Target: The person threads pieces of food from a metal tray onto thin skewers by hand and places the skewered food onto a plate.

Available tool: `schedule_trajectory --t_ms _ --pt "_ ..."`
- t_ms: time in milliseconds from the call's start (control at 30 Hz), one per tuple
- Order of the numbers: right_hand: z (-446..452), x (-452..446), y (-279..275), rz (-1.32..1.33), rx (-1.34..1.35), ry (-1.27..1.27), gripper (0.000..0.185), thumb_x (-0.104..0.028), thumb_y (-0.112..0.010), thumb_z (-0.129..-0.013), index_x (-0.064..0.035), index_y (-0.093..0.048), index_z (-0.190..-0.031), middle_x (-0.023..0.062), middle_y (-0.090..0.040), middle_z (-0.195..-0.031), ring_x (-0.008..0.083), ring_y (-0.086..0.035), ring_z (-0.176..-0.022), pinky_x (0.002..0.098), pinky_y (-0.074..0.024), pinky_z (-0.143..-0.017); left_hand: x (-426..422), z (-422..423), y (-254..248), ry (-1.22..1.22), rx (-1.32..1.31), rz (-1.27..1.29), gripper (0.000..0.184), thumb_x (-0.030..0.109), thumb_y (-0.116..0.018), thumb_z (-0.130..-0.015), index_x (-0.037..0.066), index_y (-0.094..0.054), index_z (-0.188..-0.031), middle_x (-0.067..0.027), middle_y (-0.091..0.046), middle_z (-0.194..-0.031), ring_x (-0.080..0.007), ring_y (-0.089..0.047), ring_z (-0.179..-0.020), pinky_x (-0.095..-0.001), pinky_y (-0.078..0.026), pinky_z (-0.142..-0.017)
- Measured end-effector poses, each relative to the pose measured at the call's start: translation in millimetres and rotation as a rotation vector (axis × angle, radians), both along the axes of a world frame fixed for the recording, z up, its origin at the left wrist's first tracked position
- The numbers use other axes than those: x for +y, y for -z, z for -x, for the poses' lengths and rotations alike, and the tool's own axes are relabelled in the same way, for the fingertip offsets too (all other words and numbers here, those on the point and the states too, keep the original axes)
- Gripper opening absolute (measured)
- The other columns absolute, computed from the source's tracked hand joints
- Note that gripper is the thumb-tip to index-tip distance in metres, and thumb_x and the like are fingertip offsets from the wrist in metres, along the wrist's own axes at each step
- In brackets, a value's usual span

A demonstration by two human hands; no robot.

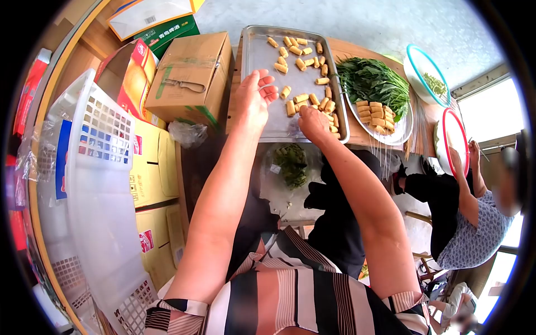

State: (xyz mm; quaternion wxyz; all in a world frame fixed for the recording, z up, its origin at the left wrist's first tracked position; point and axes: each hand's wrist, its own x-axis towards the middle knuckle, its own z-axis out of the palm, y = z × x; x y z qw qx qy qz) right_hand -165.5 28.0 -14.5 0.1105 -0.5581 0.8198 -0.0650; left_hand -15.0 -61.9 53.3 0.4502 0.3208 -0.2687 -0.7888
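Observation:
A large metal tray (259, 61) lies on the wooden table with many short golden-brown rolls (301, 64) scattered in it. My left hand (257, 97) is over the tray's left side, fingers loosely curled and apart, holding nothing. At the tray's near right, my right hand (314, 124) is closed beside a cluster of rolls; its fingertips are hidden, so I cannot tell what is in them. To the right, a white plate (397, 137) bears leafy greens (375, 84) and a stacked pile of similar rolls (377, 115).
Left of the tray stands a cardboard box (190, 75) with a knife (185, 85) on it. A white plastic crate (106, 195) and yellow cartons (152, 173) are nearer. On the right are a blue-rimmed basin (415, 67), a red-rimmed basin (446, 148) and a seated person (474, 223).

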Motion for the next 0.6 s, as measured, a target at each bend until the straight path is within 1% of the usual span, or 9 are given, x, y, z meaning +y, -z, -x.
schedule_trajectory --t_ms 167,233,300,367,400,433,467,500,600 --pt "6 -8 11 -0.076 -0.069 0.051 0.02 -0.018 -0.055 -0.078 -0.0062 -0.067 -0.089 0.0154 -0.065 -0.095 0.0324 -0.063 -0.086 0.0429 -0.0505 -0.075 -2 1 1 0.007 0.007 -0.01 0.027 0.029 -0.05 -0.093 0.005 -0.057 -0.103 -0.0061 -0.058 -0.087 -0.017 -0.055 -0.07 -0.0317 -0.047 -0.064" --pt "8 -8 10 0.134 -0.166 0.084 0.018 -0.02 -0.056 -0.077 -0.0082 -0.068 -0.083 0.0154 -0.066 -0.089 0.0321 -0.063 -0.084 0.0426 -0.0501 -0.074 -3 0 2 0.005 0.001 -0.017 0.026 0.028 -0.051 -0.093 0.005 -0.057 -0.103 -0.006 -0.058 -0.088 -0.0167 -0.056 -0.07 -0.0312 -0.048 -0.063" --pt "12 -6 2 0.287 -0.348 0.073 0.015 -0.013 -0.058 -0.076 -0.0086 -0.07 -0.084 0.0103 -0.067 -0.075 0.0235 -0.064 -0.069 0.0358 -0.0498 -0.065 -3 1 3 -0.014 -0.017 -0.004 0.025 0.028 -0.053 -0.092 0.005 -0.057 -0.103 -0.0058 -0.059 -0.089 -0.0164 -0.056 -0.069 -0.0308 -0.048 -0.062" --pt "3 3 -32 0.247 -0.567 0.106 0.02 -0.01 -0.055 -0.074 -0.0077 -0.07 -0.088 0.0124 -0.066 -0.077 0.023 -0.063 -0.069 0.0355 -0.049 -0.065 -1 2 1 -0.034 -0.032 0.009 0.025 0.028 -0.054 -0.091 0.006 -0.057 -0.102 -0.0056 -0.059 -0.089 -0.0161 -0.056 -0.069 -0.0304 -0.048 -0.062" --pt "-5 12 -52 0.25 -0.564 0.104 0.02 -0.01 -0.055 -0.074 -0.0077 -0.07 -0.088 0.0124 -0.066 -0.077 0.023 -0.063 -0.069 0.0355 -0.049 -0.065 0 4 -1 -0.019 -0.105 0.031 0.025 0.028 -0.057 -0.09 0.007 -0.057 -0.103 -0.0054 -0.059 -0.09 -0.0158 -0.056 -0.068 -0.03 -0.048 -0.061" --pt "-15 23 -71 0.279 -0.631 0.089 0.02 -0.008 -0.055 -0.074 -0.0055 -0.069 -0.088 0.0106 -0.066 -0.074 0.0194 -0.062 -0.067 0.0322 -0.048 -0.063 2 5 -4 -0.005 -0.176 0.053 0.025 0.028 -0.059 -0.089 0.008 -0.057 -0.104 -0.0052 -0.059 -0.09 -0.0156 -0.056 -0.067 -0.0296 -0.048 -0.06" --pt "-21 33 -81 0.306 -0.698 0.074 0.019 -0.006 -0.056 -0.074 -0.0034 -0.068 -0.088 0.0089 -0.066 -0.072 0.0157 -0.06 -0.064 0.029 -0.0469 -0.061 4 7 -3 0.021 -0.2 0.089 0.029 0.028 -0.061 -0.087 0.008 -0.056 -0.108 -0.0061 -0.06 -0.093 -0.0131 -0.054 -0.06 -0.0275 -0.047 -0.055" --pt "-21 41 -74 0.328 -0.777 0.049 0.018 -0.005 -0.054 -0.076 -0.001 -0.066 -0.088 0.0067 -0.065 -0.073 0.0118 -0.057 -0.064 0.0261 -0.0456 -0.06 6 9 -3 0.019 -0.196 0.091 0.029 0.028 -0.061 -0.087 0.008 -0.056 -0.108 -0.0061 -0.06 -0.093 -0.0131 -0.054 -0.06 -0.0275 -0.047 -0.055" --pt "-32 69 -79 0.388 -0.81 0.004 0.015 -0.004 -0.056 -0.076 -0.0018 -0.065 -0.087 0.0063 -0.064 -0.075 0.011 -0.055 -0.063 0.0263 -0.0451 -0.06 13 17 -3 0.128 -0.223 0.166 0.028 0.022 -0.057 -0.089 0.002 -0.057 -0.108 -0.009 -0.063 -0.085 -0.0074 -0.047 -0.044 -0.0215 -0.039 -0.038"
